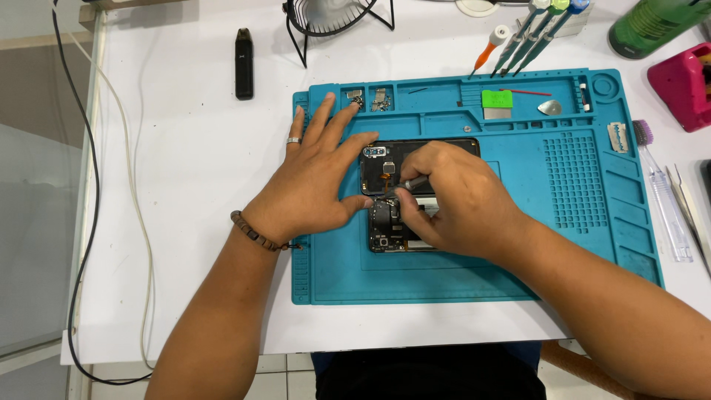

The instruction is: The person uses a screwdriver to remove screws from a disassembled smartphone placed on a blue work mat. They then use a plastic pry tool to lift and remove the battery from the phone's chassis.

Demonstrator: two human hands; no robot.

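Note:
An opened black phone [385, 159] lies on a teal repair mat [563, 215], its inner parts showing. My left hand [311, 181] rests flat on the mat with spread fingers, thumb pressed against the phone's left edge. It wears a ring, with a bead bracelet on the wrist. My right hand [455, 200] covers the phone's right half and pinches a thin dark screwdriver [411, 183], whose tip points down into the phone's middle. The phone's lower right is hidden under this hand.
The mat's top trays hold small metal parts [368, 98], a green-tagged metal card [497, 104] and a pick [549, 107]. Several screwdrivers [529, 37] lie beyond it. A green bottle [652, 26], pink box [685, 85], toothbrush [659, 192], black stick-shaped device [244, 63] and small fan [329, 22] surround the mat.

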